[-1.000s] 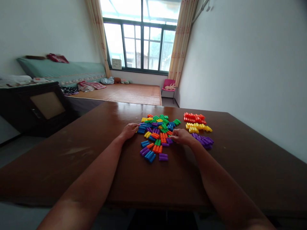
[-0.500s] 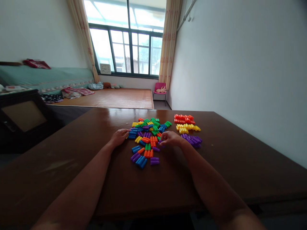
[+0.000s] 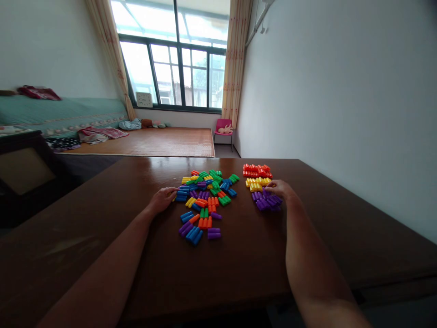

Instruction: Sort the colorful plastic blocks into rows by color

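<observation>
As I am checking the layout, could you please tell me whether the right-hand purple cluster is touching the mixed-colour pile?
Apart: the head view shows bare brown tabletop between the purple cluster and the mixed-colour pile.

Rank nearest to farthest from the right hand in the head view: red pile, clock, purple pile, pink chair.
1. Purple pile, at the right hand's fingers
2. Red pile, right side, farther back
3. Pink chair, beyond the table
4. Clock, left, by window

Mixed pieces in blue, green, purple, orange and yellow, separate groups in red-orange, yellow and purple, table dark brown, chair pink, curtain beige with reddish pattern.
</observation>
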Tool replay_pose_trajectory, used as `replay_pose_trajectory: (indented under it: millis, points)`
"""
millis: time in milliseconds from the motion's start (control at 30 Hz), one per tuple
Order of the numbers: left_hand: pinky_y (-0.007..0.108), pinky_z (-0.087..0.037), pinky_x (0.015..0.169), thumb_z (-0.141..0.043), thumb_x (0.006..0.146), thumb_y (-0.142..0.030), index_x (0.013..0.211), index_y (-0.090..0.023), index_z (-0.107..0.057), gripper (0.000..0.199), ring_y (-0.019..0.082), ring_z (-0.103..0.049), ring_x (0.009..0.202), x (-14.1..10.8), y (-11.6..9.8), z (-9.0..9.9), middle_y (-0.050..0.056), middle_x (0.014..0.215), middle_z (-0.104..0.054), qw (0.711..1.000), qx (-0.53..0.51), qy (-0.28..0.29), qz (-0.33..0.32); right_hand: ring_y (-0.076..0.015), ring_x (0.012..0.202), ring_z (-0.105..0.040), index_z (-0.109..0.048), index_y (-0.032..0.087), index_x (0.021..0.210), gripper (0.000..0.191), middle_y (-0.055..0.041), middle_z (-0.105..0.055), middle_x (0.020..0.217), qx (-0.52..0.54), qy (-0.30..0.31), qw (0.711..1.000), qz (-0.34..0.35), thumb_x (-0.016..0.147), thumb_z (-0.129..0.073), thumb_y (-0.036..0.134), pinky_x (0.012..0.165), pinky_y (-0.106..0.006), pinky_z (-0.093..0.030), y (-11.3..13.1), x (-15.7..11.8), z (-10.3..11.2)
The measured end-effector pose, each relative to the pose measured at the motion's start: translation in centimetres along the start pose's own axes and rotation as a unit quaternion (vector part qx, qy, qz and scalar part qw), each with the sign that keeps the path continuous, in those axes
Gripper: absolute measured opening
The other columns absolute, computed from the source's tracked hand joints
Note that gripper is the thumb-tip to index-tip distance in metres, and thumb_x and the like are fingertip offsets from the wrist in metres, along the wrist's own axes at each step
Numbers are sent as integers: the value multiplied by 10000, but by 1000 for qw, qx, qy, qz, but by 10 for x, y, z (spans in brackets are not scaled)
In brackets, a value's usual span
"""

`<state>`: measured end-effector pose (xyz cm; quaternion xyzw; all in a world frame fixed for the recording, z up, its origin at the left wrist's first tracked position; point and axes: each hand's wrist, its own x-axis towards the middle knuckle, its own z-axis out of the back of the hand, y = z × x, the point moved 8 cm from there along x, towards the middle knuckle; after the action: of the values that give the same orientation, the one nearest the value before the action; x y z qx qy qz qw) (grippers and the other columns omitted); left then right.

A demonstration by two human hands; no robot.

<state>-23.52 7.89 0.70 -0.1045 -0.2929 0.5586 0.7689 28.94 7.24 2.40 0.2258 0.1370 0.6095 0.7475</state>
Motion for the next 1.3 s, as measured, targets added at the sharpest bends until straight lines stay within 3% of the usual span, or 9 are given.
replay_pose_trajectory:
  millis: [200, 400, 500, 600, 733, 867, 1067, 1300]
  points:
    - [332, -477, 897, -447, 811, -527, 1039, -218, -715, 468, 249, -636, 1014, 0, 4, -1, 64, 1101, -709, 1000, -11, 0, 8, -151, 619, -610, -743, 190, 738, 254, -23, -689, 673, -15, 49, 998, 24, 646, -714, 424, 556, -220, -418, 11, -1, -14]
    - [330, -473, 907, -454, 803, -529, 1044, -216, -716, 474, 250, -635, 1016, 1, 7, -2, 65, 1105, -708, 1000, -13, 1, 6, -165, 651, -618, -724, 197, 693, 228, -23, -658, 615, -8, 13, 999, 38, 707, -667, 417, 603, -230, -440, 22, -8, 2]
    - [323, -476, 902, -448, 805, -528, 1056, -210, -712, 484, 246, -636, 1013, 2, 9, -3, 64, 1103, -708, 1000, -15, 6, 8, -174, 730, -631, -732, 190, 818, 243, -38, -697, 732, 78, 18, 994, 73, 696, -692, 397, 661, -242, -472, 38, -19, 10]
    - [315, -479, 894, -435, 811, -530, 1073, -210, -707, 495, 243, -638, 1012, 2, 9, -5, 64, 1108, -706, 1000, -13, 8, 0, -189, 828, -636, -720, 169, 943, 359, -61, -713, 900, 151, 100, 978, 101, 655, -731, 384, 733, -269, -501, 47, -38, 11]
    - [316, -477, 896, -428, 809, -520, 1076, -213, -704, 492, 244, -636, 1011, 3, 9, -4, 64, 1100, -707, 1000, -1, 4, 6, -241, 1020, -598, -707, 199, 1028, 482, -67, -678, 1111, 148, 154, 967, 141, 585, -778, 375, 857, -330, -495, 39, -65, 24]
    - [317, -479, 888, -433, 803, -499, 1061, -215, -708, 472, 245, -637, 1014, 3, 6, -4, 68, 1114, -705, 1000, 0, 10, 11, -260, 1072, -582, -707, 211, 1028, 495, -63, -657, 1159, 112, 139, 970, 168, 555, -787, 329, 941, -368, -458, 22, -80, 32]
    - [311, -482, 895, -451, 792, -517, 1048, -232, -716, 466, 246, -642, 1010, 2, 5, -3, 48, 1101, -715, 1000, -11, 6, 16, -259, 1112, -563, -692, 205, 1019, 436, -71, -651, 1150, 111, 105, 967, 204, 586, -741, 206, 1003, -405, -413, 17, -87, 21]
    - [305, -477, 898, -414, 818, -514, 1085, -203, -699, 499, 243, -640, 1022, 3, 6, -5, 68, 1123, -703, 1000, 0, 16, 4, -183, 911, -603, -659, 194, 921, 288, -69, -624, 1174, 90, 32, 973, 211, 633, -668, 173, 899, -362, -476, 7, -90, 13]
